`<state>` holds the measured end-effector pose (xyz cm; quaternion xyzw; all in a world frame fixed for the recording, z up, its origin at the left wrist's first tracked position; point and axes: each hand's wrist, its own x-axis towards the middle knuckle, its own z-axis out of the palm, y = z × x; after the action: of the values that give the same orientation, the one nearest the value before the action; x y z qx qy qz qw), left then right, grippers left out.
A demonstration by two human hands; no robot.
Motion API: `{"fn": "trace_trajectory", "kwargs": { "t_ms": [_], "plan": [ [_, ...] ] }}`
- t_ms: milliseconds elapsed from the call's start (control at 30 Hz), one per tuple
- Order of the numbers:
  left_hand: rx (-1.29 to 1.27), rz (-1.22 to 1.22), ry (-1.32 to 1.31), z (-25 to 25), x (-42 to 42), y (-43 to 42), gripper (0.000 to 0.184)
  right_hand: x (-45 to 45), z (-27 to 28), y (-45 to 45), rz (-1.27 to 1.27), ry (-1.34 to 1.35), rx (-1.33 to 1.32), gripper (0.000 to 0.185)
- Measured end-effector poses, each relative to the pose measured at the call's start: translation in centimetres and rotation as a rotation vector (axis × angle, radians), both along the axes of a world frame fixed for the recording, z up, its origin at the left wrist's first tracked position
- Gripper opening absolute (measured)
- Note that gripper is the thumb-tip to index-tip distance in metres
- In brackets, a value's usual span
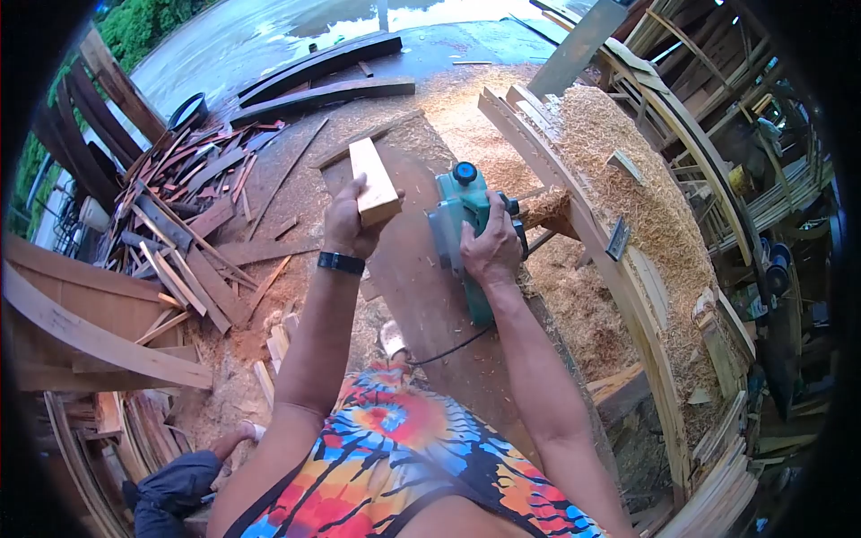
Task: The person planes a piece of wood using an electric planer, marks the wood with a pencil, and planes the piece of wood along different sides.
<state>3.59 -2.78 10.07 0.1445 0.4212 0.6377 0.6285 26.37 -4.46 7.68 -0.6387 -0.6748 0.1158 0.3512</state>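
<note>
My left hand (pixel 348 222) grips a short, pale wooden block (pixel 371 170) by its near end, raised over the left side of a brown workbench board (pixel 408 278). To the right, a green electric planer (pixel 456 213) with a black front knob rests on the board. My right hand (pixel 493 249) lies over the planer's body with its fingers curled round it; part of the grip is hidden under the hand. A black cord (pixel 453 350) runs from the planer's rear toward me. Block and planer are apart.
Scrap wood (pixel 193 206) lies heaped at the left. Wood shavings (pixel 619 152) are piled behind a long plank (pixel 619 269) on the right. Dark beams (pixel 323 94) lie ahead. Another person's trousered leg (pixel 179 480) shows at lower left.
</note>
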Motion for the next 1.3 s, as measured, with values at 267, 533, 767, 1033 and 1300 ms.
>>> {"fn": "trace_trajectory", "kwargs": {
  "t_ms": [267,533,767,1033,1300],
  "plan": [
    [0.221,-0.013,-0.355,1.5,-1.1,0.7,0.077,0.0,-0.1,0.0,-0.003,0.004,-0.006,0.065],
    [0.233,-0.012,-0.309,1.7,-0.9,1.0,0.073,0.0,0.1,0.0,-0.012,0.0,-0.023,0.065],
    [0.27,0.02,-0.278,0.4,-0.2,2.3,0.076,-0.1,0.4,-0.1,-0.004,0.001,-0.009,0.064],
    [0.223,0.03,-0.364,0.7,0.1,2.8,0.078,-0.1,-0.1,0.2,-0.005,-0.005,0.0,0.064],
    [0.237,0.057,-0.308,0.8,0.1,3.1,0.077,-0.1,0.0,0.1,-0.004,-0.003,0.01,0.065]
  ]
}}
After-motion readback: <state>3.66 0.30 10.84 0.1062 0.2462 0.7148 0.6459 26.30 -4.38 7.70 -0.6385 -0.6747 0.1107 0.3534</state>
